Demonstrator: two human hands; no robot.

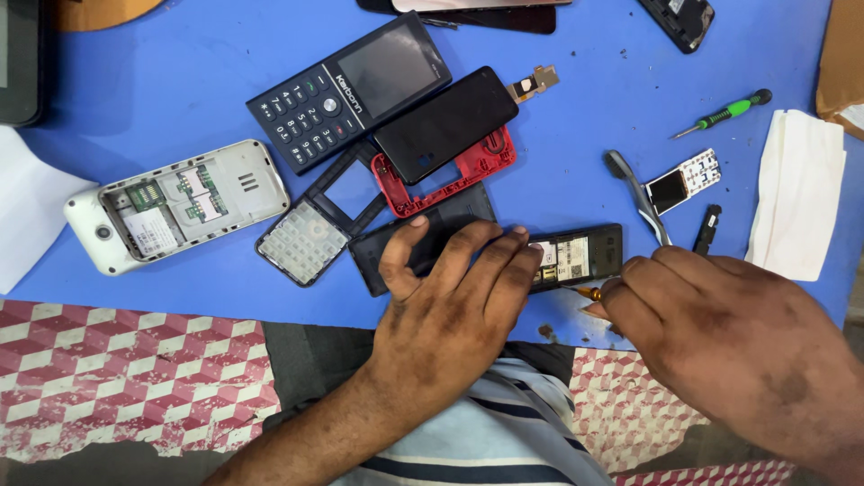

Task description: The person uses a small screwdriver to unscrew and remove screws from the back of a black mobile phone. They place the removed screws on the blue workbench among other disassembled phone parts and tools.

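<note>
Left hand on opened phone near mat edge.

Phone repair bench (dismantled handsets, screwdriver)

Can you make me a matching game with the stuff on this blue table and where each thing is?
Things:
1. white phone
2. green screwdriver
3. red frame
4. open black phone

Places:
A. far right, by the folded white cloth
B. under the left hand
C. far left, back cover off
D. middle, under a black panel

Pairs: 1-C, 2-A, 3-D, 4-B
</note>
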